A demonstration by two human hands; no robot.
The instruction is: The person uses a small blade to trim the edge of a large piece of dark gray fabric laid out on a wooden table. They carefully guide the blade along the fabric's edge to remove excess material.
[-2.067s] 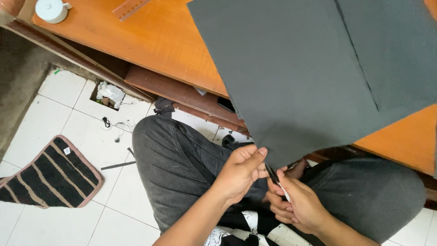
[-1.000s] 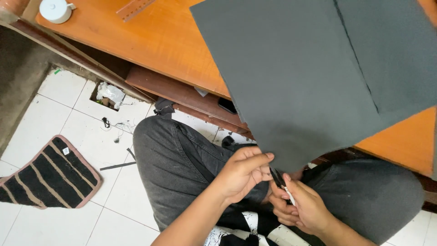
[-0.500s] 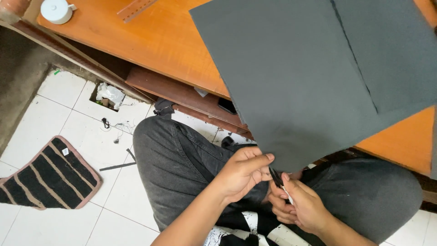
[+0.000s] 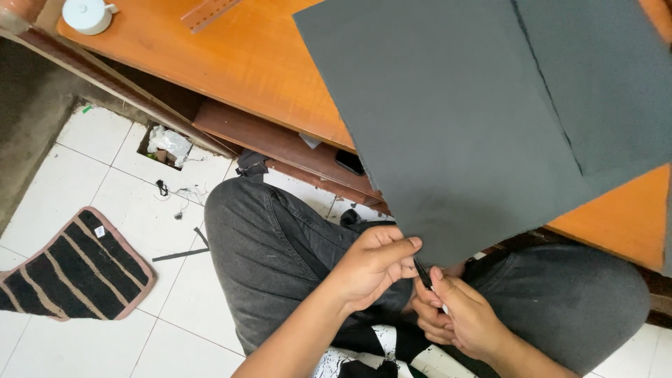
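1. Head view: the dark grey sheet (image 4: pixel 462 133) runs off the top and right edges; the black tool (image 4: pixel 423 274) is mostly hidden.
2. The left hand (image 4: pixel 374 266) pinches the sheet's lower corner over the lap, the rest lying on the counter (image 4: pixel 238 63).
3. The right hand (image 4: pixel 458 315) is curled around the tool.

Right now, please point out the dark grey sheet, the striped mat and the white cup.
dark grey sheet (image 4: pixel 448 133), head view, middle of its face
striped mat (image 4: pixel 73 269), head view, centre stripes
white cup (image 4: pixel 85 14), head view, its lid

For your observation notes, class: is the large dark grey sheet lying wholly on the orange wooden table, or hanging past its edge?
Hanging past it: the large dark grey sheet overhangs the orange wooden table, its lower corner at the left hand.
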